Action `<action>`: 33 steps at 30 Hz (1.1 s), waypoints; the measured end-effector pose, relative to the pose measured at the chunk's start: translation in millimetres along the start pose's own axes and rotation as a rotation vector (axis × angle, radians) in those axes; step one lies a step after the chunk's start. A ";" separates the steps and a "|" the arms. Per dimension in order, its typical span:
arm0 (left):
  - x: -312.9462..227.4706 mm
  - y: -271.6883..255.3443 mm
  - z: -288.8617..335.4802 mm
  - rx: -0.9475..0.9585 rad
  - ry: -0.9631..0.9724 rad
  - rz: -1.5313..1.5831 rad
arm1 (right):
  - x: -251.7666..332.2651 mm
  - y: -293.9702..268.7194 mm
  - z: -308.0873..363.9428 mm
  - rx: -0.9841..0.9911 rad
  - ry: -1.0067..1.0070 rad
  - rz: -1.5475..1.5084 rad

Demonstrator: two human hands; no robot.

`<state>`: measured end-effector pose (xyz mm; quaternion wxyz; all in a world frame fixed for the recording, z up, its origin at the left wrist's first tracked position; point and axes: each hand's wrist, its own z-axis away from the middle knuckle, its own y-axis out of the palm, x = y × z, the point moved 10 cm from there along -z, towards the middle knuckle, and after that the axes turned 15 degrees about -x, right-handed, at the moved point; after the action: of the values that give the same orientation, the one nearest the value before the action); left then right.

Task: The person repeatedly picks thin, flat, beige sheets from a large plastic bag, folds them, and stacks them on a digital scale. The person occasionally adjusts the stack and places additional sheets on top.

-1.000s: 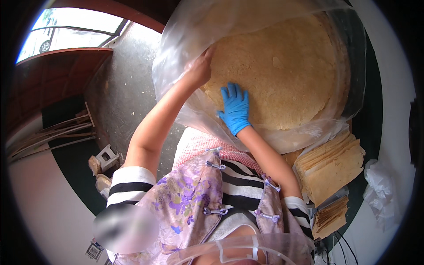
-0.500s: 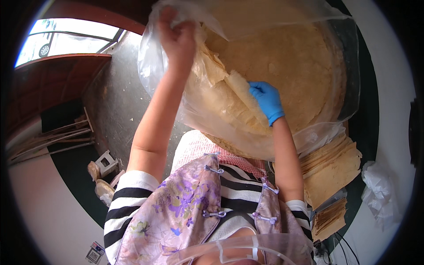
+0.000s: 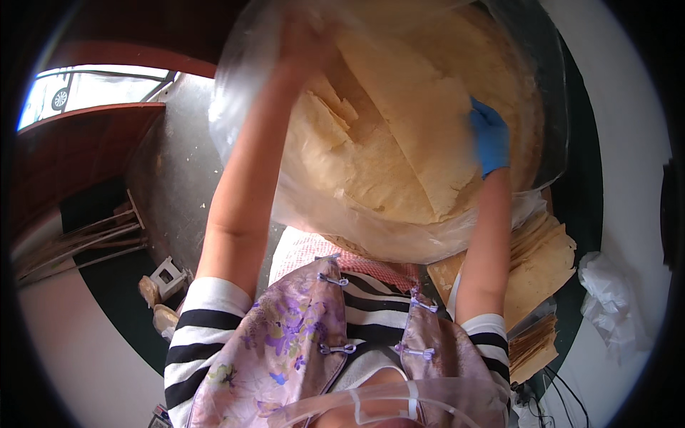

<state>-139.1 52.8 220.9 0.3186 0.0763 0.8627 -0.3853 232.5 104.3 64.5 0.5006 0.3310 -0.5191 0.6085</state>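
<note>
A stack of large, round, thin tan flatbread sheets [image 3: 357, 167] lies before me inside a clear plastic sheet or bag. My right hand [image 3: 489, 139], in a blue glove, is closed at the edge of the top flatbread [image 3: 421, 118], which is peeled up and folded over to the right. Layers beneath it show, with torn, flaky edges at the left. My left hand [image 3: 308, 39], bare and smeared by motion, is at the far left of the stack against the clear plastic [image 3: 239, 78]. Its fingers cannot be made out.
Folded tan sheets [image 3: 542, 264] are piled to the right of my lap, with a smaller pile [image 3: 534, 349] nearer. A white plastic bag [image 3: 610, 296] lies farther right, near dark cables [image 3: 564, 396]. Left are a small white stool [image 3: 168, 277] and a wooden rack [image 3: 85, 239].
My right hand has moved right and away from me, drawing the rolled flatbread edge over into a wider fold. My left hand has shifted slightly right along the plastic.
</note>
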 end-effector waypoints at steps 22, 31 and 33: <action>90.3 261.4 65.2 0.341 -0.582 0.031 | 11.7 -15.4 85.6 -0.216 -0.598 0.529; -13.6 243.8 45.9 0.464 -0.566 0.654 | -45.7 48.8 118.5 -0.197 -0.439 0.672; -58.7 219.7 51.1 0.465 -0.431 0.592 | -51.2 47.1 118.2 -0.227 -0.429 0.615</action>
<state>15.0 175.0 95.7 0.5625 0.3079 0.6077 -0.4685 188.1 -21.3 31.7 0.2085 0.2222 -0.7509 0.5860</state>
